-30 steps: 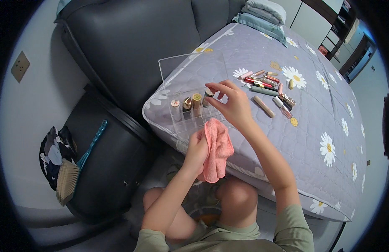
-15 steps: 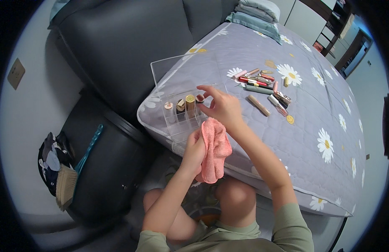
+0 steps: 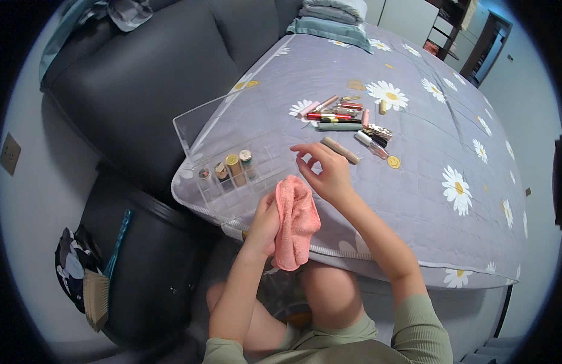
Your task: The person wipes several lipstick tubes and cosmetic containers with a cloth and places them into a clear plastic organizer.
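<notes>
A pink cloth (image 3: 298, 221) hangs from my left hand (image 3: 267, 223), whose fingers are closed round its edge. Over the bed's near edge, my right hand (image 3: 327, 173) is raised with thumb and fingers apart, holding nothing. To its left stands a clear divided organizer box (image 3: 232, 197) with its transparent lid (image 3: 211, 118) raised. Several lipsticks stand upright in its compartments, among them a gold-topped one (image 3: 234, 162) and a white-topped one (image 3: 245, 159). A loose pile of cosmetic tubes (image 3: 341, 124) lies beyond my right hand, and a beige tube (image 3: 340, 150) lies nearest to it.
The organizer stands on a bed (image 3: 414, 200) with a grey daisy-print cover. A dark padded headboard (image 3: 153, 67) rises at the left, near a black cabinet (image 3: 144, 261) and a brush with a blue handle (image 3: 97, 297). Folded bedding (image 3: 332, 24) lies at the far end.
My right hand has let go of a lipstick in the organizer and drawn away to the right. The cloth stays in my left hand. The whole view has shifted.
</notes>
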A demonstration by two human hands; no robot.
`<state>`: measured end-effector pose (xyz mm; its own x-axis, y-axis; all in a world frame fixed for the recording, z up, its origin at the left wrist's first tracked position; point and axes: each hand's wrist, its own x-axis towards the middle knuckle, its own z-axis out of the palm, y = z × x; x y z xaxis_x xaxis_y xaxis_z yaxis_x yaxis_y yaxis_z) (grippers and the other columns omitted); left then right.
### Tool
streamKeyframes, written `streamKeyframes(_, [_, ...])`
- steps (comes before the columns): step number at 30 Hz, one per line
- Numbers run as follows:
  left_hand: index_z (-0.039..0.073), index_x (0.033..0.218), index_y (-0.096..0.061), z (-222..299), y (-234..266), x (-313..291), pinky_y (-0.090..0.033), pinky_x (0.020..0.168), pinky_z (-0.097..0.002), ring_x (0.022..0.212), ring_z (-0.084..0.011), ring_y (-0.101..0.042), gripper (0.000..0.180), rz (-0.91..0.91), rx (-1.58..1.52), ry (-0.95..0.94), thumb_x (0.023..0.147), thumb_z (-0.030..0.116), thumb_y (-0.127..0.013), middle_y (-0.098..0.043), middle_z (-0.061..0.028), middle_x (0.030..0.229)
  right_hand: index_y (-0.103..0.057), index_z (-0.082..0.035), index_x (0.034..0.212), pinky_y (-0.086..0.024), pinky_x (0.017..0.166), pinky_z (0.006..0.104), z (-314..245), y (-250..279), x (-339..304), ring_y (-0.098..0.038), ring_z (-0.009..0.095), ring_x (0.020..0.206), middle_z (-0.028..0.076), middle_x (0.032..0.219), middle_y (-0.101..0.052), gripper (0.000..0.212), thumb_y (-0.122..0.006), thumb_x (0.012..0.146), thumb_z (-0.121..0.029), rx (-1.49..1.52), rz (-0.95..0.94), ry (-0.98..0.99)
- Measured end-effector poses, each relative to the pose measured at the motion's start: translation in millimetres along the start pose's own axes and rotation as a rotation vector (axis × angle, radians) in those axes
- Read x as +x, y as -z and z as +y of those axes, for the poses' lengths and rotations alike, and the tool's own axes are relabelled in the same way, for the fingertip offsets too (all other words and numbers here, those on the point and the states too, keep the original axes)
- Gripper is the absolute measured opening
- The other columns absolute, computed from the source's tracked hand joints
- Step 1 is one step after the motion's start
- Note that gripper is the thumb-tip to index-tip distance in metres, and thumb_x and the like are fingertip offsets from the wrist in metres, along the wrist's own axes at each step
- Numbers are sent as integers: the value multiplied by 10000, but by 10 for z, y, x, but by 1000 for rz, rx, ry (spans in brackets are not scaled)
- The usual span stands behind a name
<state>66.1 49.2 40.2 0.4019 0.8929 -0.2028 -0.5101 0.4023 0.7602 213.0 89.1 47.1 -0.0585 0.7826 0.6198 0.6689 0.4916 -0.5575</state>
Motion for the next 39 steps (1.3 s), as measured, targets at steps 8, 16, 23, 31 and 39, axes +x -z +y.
streamKeyframes(8, [17,998,-501,-229,-198,299,-463,674,-235,791,-96,-533,262,23,-4,112,849,230,-474,-538,-38,905,-607,-83,845,-432,513,238,431,407,-265,-537,116,509,40,780,-599,160,-570,693,-49,-90,-17,-137])
streamKeyframes(16, [20,1027,-490,-293,-507,438,-462,714,-244,822,-106,-534,278,-72,32,172,855,236,-461,-536,-43,938,-610,-115,825,-440,547,279,1001,772,-319,-570,162,595,31,745,-589,131,-558,705,-102,-212,63,-291])
streamKeyframes(23, [22,1022,-491,-396,-617,565,-462,704,-243,816,-104,-532,274,-23,28,220,857,238,-456,-535,-39,936,-615,-102,827,-440,655,300,1422,1024,-259,-543,189,779,30,828,-587,152,-574,681,-104,-481,218,-341])
streamKeyframes(31, [53,1103,-450,-457,-622,610,-440,810,-285,951,-162,-510,313,-8,140,292,856,245,-437,-505,-65,1059,-620,-105,879,-432,720,318,1811,1155,-314,-510,229,832,37,906,-586,243,-625,644,-162,-522,242,-391])
streamKeyframes(39, [41,1081,-463,-556,-666,645,-449,773,-266,899,-144,-523,291,37,120,305,852,220,-451,-524,-56,1003,-619,-123,945,-418,722,327,1988,1252,-341,-507,227,807,55,823,-604,343,-623,657,-309,-238,24,-701])
